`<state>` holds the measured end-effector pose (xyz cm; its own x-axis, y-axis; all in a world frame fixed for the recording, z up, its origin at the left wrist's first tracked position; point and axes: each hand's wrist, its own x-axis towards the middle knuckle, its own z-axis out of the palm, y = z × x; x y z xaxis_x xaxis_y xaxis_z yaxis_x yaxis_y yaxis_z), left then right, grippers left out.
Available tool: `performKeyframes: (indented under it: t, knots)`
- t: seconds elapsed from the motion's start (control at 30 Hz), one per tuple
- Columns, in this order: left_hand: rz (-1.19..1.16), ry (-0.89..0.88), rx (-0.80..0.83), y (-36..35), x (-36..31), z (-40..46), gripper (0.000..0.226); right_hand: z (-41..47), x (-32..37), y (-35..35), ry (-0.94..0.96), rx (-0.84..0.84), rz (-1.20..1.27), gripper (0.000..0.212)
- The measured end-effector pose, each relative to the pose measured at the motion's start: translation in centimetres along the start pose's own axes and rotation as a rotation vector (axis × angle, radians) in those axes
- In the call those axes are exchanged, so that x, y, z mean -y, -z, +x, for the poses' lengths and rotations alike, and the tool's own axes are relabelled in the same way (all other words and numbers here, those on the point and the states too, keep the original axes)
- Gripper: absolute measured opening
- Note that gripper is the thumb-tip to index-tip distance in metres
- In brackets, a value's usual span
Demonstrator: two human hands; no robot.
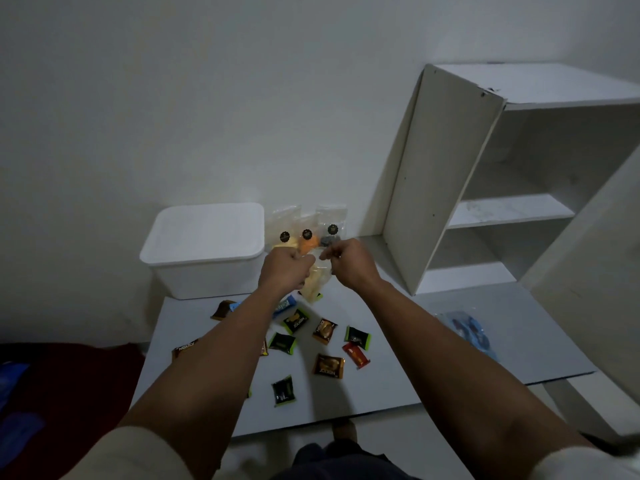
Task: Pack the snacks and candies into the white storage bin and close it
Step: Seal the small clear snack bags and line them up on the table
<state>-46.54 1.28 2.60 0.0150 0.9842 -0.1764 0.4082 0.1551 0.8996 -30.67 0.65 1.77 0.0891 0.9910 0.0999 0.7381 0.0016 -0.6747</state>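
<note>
The white storage bin (204, 251) stands at the back left of the board with its lid on. My left hand (285, 268) and my right hand (349, 259) both pinch the top of a clear bag of pale snacks (317, 282), held up between them above the board. Three clear snack bags with black round stickers (306, 233) lean against the wall just behind my hands. Several small wrapped candies (327, 363) in black, green, brown, red and blue lie scattered on the white board (415, 344) under my forearms.
A white open shelf unit (502, 188) stands at the right on the board. A bluish clear plastic bag (467, 329) lies at the right of the board. Dark red cloth (69, 375) covers the floor at the left.
</note>
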Motion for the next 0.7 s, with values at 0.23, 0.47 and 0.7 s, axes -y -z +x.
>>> performKeyframes:
  t: [0.23, 0.47, 0.7]
  knots:
    - [0.007, -0.115, -0.106, 0.7, -0.1, -0.1, 0.028, 1.0, 2.1, 2.0, 0.012, 0.160, 0.191, 0.032]
    - [-0.033, -0.238, -0.061, 1.6, -0.7, -0.2, 0.017, 0.6, 3.8, 4.4, -0.027, 0.278, 0.539, 0.032]
    - [-0.067, -0.233, -0.098, 1.1, -1.0, -0.4, 0.020, 0.4, 1.9, 4.7, -0.131, 0.216, 0.701, 0.014]
